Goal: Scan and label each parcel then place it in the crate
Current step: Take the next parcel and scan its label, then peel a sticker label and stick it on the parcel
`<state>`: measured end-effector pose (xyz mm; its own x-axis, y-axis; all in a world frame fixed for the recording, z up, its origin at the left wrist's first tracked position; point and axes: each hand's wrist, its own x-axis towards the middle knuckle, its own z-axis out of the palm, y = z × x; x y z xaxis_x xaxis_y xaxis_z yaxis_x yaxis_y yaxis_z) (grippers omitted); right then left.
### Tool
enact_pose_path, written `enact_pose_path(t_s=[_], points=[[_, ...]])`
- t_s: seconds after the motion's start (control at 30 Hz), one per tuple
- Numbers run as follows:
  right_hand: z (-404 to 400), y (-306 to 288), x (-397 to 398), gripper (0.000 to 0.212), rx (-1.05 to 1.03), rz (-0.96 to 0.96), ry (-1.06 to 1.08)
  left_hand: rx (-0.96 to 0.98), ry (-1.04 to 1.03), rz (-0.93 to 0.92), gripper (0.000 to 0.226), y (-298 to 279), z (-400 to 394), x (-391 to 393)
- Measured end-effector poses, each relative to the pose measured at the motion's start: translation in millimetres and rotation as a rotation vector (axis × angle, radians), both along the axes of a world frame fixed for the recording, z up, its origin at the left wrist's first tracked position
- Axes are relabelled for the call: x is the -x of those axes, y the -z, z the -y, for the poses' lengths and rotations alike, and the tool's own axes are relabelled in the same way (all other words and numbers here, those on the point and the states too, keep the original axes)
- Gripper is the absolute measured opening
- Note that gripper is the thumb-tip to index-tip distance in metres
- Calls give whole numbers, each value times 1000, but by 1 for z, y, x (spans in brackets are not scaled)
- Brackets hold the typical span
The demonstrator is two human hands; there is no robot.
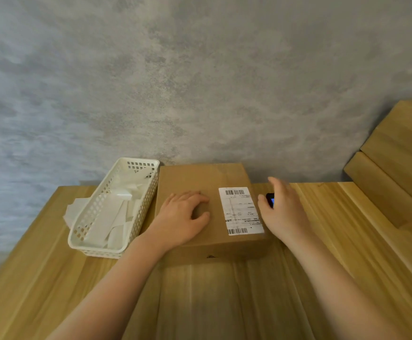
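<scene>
On the pale wooden table [224, 303] the brown cardboard parcel [200, 182] lies flat, already wearing a white printed barcode label [240, 211]. The left hand [183, 220] rests on its top, fingers loosely curled, grasping nothing. The right hand [282, 212], just beside the parcel's right edge, curls around a small black scanner [270, 200] with a blue screen. Scanning seems the step in hand; next, aim it at the barcode. Left of the parcel stands a white perforated plastic basket [94, 214] holding paper strips

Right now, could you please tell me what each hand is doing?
Left hand: open, fingers resting on the box.
Right hand: reaching over a small black device; grip cannot be told.
</scene>
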<state>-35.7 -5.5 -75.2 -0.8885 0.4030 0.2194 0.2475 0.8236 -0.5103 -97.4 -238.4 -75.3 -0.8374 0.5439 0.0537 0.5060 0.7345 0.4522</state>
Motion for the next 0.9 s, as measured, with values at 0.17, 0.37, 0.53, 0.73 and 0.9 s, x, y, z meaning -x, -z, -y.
enact_pose_path(t_s=[0.17,0.37,0.53,0.73,0.9], points=[[81,-19,10,50,-48,23,-253,-109,-78,-103,40,-11,44,4],[151,-11,20,53,-63,131,-476,-234,-327,-121,31,-18,141,23],[185,2,32,49,-106,117,-513,-200,-554,-113,25,14,222,64],[187,16,33,45,-132,71,-469,-41,-624,23,34,63,263,103],[190,19,35,40,-162,32,-438,134,-567,99,61,76,255,115]])
